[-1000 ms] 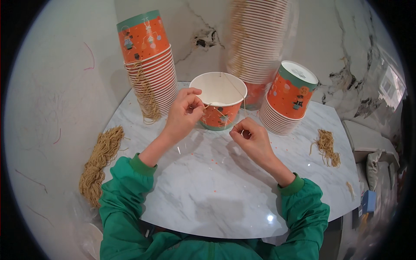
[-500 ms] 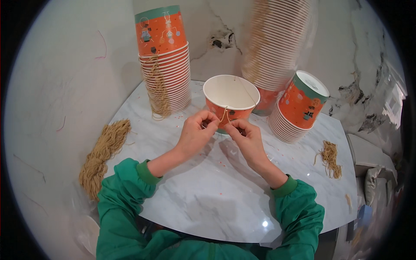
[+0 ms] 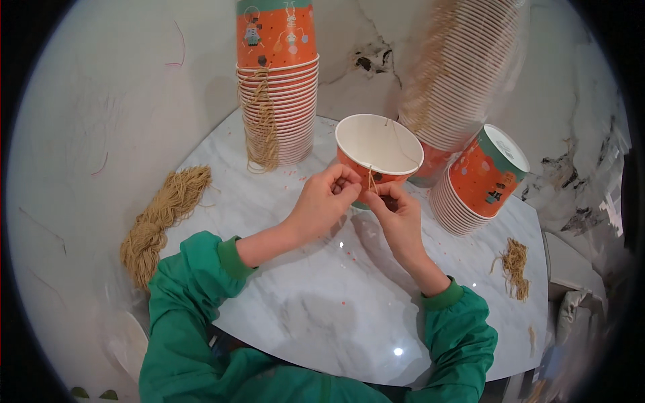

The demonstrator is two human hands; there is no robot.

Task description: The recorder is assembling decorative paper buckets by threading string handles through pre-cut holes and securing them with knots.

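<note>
A paper bucket [image 3: 348, 160], orange outside with a white inside and rim, stands upright on the table before my hands. Tan string crosses its mouth, and two strands [image 3: 370, 178] hang close together from the near rim. My right hand [image 3: 398, 218] pinches these strands between thumb and fingertips, just below the rim. Right beside it, my left hand [image 3: 322, 201] is closed with thumb and fingers pressed together. What the left fingers hold, if anything, is hidden. Both hands are in front of the bucket's near side and cover part of it.
Nested orange buckets [image 3: 282, 101] stand at the back left, with tan strings draped over them. A taller bucket stack [image 3: 463, 74] in clear plastic and a short upside-down stack [image 3: 480, 178] stand right. Tan string bundles lie left [image 3: 164, 225] and right [image 3: 514, 269] on the marbled table [image 3: 302, 302].
The whole view has shifted. Two strands that were spread apart between my hands now hang together at my right fingertips. The bucket remains upright.
</note>
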